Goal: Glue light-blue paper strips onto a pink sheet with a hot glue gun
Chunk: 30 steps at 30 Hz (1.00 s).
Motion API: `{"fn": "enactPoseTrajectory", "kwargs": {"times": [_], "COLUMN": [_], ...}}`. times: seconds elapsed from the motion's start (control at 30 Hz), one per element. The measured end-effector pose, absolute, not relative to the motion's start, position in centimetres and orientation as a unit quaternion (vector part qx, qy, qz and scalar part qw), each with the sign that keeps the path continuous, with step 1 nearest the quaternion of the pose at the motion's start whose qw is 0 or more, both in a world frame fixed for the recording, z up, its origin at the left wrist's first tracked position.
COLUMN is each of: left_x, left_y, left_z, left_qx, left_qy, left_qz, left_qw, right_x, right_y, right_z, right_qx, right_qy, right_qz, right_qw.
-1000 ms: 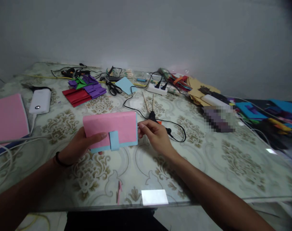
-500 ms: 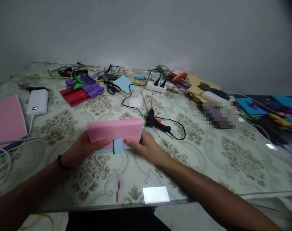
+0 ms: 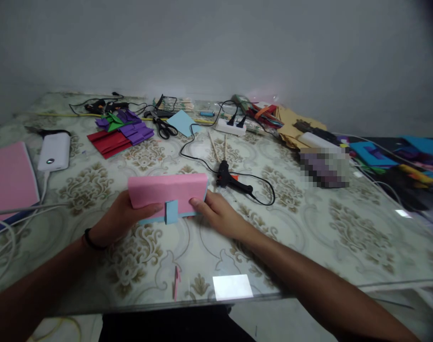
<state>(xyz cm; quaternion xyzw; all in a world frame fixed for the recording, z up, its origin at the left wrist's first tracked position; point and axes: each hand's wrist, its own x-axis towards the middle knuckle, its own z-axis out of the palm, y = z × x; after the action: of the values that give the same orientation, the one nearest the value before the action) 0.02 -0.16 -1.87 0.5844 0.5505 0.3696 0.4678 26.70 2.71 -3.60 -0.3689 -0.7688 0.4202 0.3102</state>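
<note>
Between my two hands is a folded pink paper piece with a light blue layer along its lower edge. A small blue paper tab sits at the middle of its front. My left hand grips the left end, thumb across the front and fingers behind. At the other end, my right hand pinches the paper, its thumb on the pink face. The fingers behind the paper are mostly hidden. Just beyond my right hand, a black glue gun lies on the patterned table.
Black-handled scissors, red folded paper and a blue paper square lie farther back. A white power strip feeds the glue gun's cord. At left are a white power bank and pink sheets. A pink scrap lies near the front edge.
The folded pink paper has shifted slightly left and up in view. My right thumb has moved a little away from the blue tab. Both hands keep their hold.
</note>
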Motion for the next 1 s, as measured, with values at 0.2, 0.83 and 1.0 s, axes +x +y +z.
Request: {"fn": "enactPoseTrajectory", "kwargs": {"times": [0.2, 0.83, 1.0], "left_x": [0.1, 1.2, 1.4], "left_y": [-0.2, -0.9, -1.1], "left_z": [-1.5, -1.2, -1.4], "left_qx": [0.559, 0.614, 0.595], "left_qy": [0.556, 0.613, 0.642], "left_qz": [0.382, 0.42, 0.425], "left_qw": [0.482, 0.266, 0.228], "right_x": [27.0, 26.0, 25.8], "right_y": [2.9, 2.0, 1.6], "right_z": [-3.5, -3.7, -3.6], "right_qx": [-0.384, -0.393, -0.378], "right_qy": [-0.79, -0.778, -0.783], "right_qz": [0.385, 0.363, 0.37], "right_qw": [0.284, 0.33, 0.328]}}
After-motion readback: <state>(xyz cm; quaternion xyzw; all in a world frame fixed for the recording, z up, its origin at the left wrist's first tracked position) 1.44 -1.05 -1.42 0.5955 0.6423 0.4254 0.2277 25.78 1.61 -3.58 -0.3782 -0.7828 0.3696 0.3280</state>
